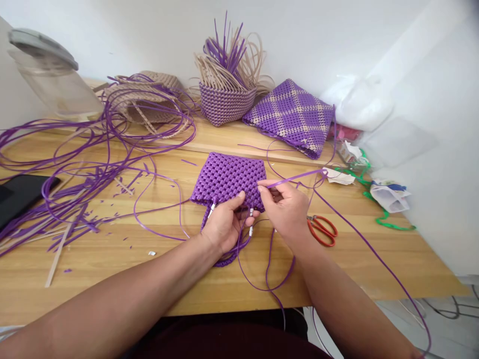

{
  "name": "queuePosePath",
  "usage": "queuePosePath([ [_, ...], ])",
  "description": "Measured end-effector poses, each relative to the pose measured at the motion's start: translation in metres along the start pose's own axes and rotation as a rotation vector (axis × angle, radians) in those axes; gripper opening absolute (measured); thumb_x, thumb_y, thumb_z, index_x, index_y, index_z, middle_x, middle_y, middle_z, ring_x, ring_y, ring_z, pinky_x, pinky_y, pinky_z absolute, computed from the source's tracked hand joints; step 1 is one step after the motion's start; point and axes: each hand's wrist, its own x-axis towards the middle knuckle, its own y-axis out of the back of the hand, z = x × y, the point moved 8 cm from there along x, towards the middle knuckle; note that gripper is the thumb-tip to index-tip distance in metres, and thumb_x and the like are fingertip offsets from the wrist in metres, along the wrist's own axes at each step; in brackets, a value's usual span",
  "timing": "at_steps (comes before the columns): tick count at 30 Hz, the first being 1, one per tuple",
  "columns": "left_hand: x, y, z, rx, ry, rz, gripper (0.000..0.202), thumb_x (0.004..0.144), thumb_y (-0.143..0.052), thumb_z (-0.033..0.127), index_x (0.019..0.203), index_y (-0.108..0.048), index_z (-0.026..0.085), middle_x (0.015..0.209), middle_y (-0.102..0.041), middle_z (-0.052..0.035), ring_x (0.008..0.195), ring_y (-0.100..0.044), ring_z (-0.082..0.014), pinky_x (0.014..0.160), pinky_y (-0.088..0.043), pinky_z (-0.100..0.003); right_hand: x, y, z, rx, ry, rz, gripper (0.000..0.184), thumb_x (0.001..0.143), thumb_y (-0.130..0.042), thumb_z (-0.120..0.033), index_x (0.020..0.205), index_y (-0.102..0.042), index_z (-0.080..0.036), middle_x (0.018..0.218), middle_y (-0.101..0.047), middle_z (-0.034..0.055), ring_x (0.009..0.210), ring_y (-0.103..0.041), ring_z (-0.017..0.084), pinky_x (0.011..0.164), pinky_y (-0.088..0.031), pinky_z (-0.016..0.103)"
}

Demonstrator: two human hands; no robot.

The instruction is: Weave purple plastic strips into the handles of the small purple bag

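A small purple woven bag (232, 174) lies on the wooden table in front of me, its open edge and braided handle (228, 260) toward me. My left hand (228, 224) grips the bag's near edge, thumb on top and fingers underneath. White pieces (251, 222) wrap strands by that edge. At the bag's right side, my right hand (282, 204) pinches a purple plastic strip (295, 177) between thumb and forefinger. The strip's long end loops rightward and runs down past my right forearm. Whether its tip is inside the weave is hidden by my fingers.
Orange-handled scissors (324, 230) lie beside my right wrist. Purple strips (108, 144) and offcuts cover the left side, near a black phone (22, 199). Behind stand a half-woven basket (227, 102), a checkered bag (295, 117), a beige bag (157, 85) and a clear container (56, 85).
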Motion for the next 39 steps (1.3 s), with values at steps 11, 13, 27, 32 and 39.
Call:
queuePosePath([
  [11, 0.001, 0.005, 0.001, 0.052, -0.087, 0.038, 0.014, 0.092, -0.058, 0.016, 0.081, -0.062, 0.008, 0.068, -0.062, -0.0037, 0.051, -0.062, -0.0102, 0.042, -0.049, -0.015, 0.003, 0.003, 0.006, 0.069, -0.127, -0.018, 0.009, 0.081, -0.069, -0.027, 0.085, -0.066, -0.019, 0.071, -0.068, 0.0006, 0.061, -0.064, 0.014, 0.061, -0.052, 0.026],
  [13, 0.001, 0.002, 0.001, 0.039, -0.088, 0.004, 0.013, 0.091, -0.058, 0.016, 0.082, -0.064, 0.008, 0.071, -0.064, -0.0046, 0.051, -0.061, -0.0107, 0.045, -0.052, -0.018, 0.003, 0.004, 0.007, 0.053, -0.146, -0.020, 0.012, 0.081, -0.070, -0.029, 0.079, -0.063, -0.019, 0.069, -0.066, 0.0001, 0.059, -0.062, 0.014, 0.060, -0.050, 0.027],
  [27, 0.010, 0.004, -0.007, 0.056, 0.087, 0.053, 0.023, 0.087, -0.044, -0.002, 0.078, -0.062, 0.008, 0.065, -0.065, -0.0071, 0.052, -0.066, -0.0117, 0.047, -0.054, -0.015, 0.006, -0.008, 0.020, 0.295, -0.267, -0.124, 0.020, 0.075, -0.073, -0.029, 0.069, -0.057, -0.020, 0.055, -0.048, -0.0063, 0.050, -0.043, 0.010, 0.048, -0.033, 0.023],
  [32, 0.003, 0.001, -0.003, 0.106, 0.148, 0.112, 0.022, 0.087, -0.046, -0.001, 0.072, -0.057, 0.011, 0.054, -0.057, 0.0004, 0.032, -0.048, -0.0040, 0.027, -0.024, -0.009, 0.003, -0.017, 0.020, 0.418, -0.301, -0.195, 0.022, 0.075, -0.075, -0.033, 0.071, -0.059, -0.019, 0.057, -0.047, -0.0062, 0.052, -0.041, 0.010, 0.049, -0.032, 0.023],
  [39, 0.006, 0.005, 0.011, 0.188, -0.211, 0.084, 0.009, 0.074, -0.062, 0.008, 0.069, -0.057, 0.014, 0.053, -0.057, 0.0019, 0.033, -0.045, -0.0044, 0.030, -0.022, -0.012, -0.003, -0.021, 0.010, 0.366, -0.254, -0.251, 0.016, 0.079, -0.071, -0.031, 0.087, -0.064, -0.020, 0.071, -0.057, -0.0024, 0.059, -0.052, 0.012, 0.054, -0.043, 0.025],
])
